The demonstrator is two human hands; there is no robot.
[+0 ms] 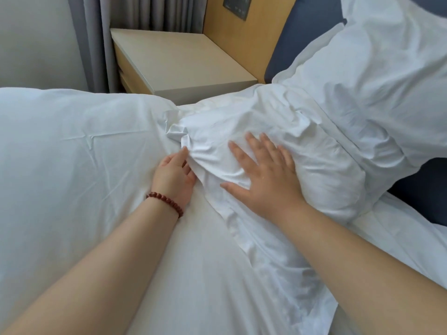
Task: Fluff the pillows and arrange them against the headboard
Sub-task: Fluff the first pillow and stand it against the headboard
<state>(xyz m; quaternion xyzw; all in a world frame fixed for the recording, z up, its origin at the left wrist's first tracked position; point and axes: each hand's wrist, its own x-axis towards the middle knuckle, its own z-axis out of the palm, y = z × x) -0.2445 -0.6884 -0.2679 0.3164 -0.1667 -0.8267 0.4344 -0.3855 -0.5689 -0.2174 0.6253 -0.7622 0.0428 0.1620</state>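
Note:
A crumpled white pillow (278, 131) lies flat on the bed in the middle of the view. My right hand (263, 175) presses flat on top of it, fingers spread. My left hand (175, 176), with a red bead bracelet at the wrist, touches the pillow's left edge, fingers partly tucked under the fabric. A second white pillow (377, 76) leans upright at the right against the blue padded headboard (287, 47). It overlaps the far side of the flat pillow.
A white duvet (72, 146) bulges on the left of the bed. A beige bedside table (179, 61) stands beyond the bed, beside a wooden panel (251, 42) and grey curtains (96, 32). The white sheet (205, 274) stretches between my forearms.

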